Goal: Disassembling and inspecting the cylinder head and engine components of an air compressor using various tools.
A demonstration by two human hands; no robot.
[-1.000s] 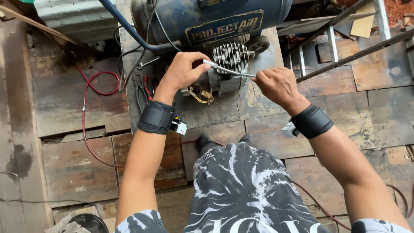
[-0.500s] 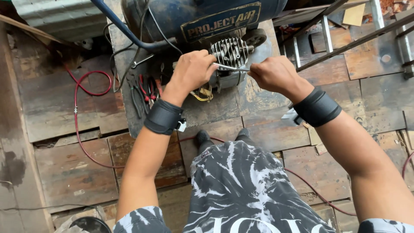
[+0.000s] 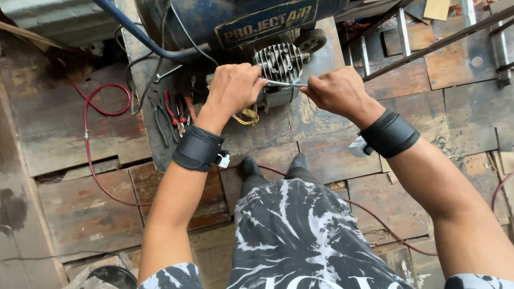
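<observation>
I'm looking down at both hands, held close together over the finned grey metal cylinder head (image 3: 279, 61) of a blue air compressor tank (image 3: 235, 16). My left hand (image 3: 234, 88) is curled in a fist around one end of a thin silver metal rod (image 3: 286, 84), and my right hand (image 3: 337, 92) is pinched tight on the other end, so the rod lies level between them, just in front of the fins. Red-handled pliers (image 3: 174, 109) lie on the dark steel plate (image 3: 160, 144) left of my wrist, near a red hose (image 3: 88, 134) looping across the worn wooden floor (image 3: 75, 214).
</observation>
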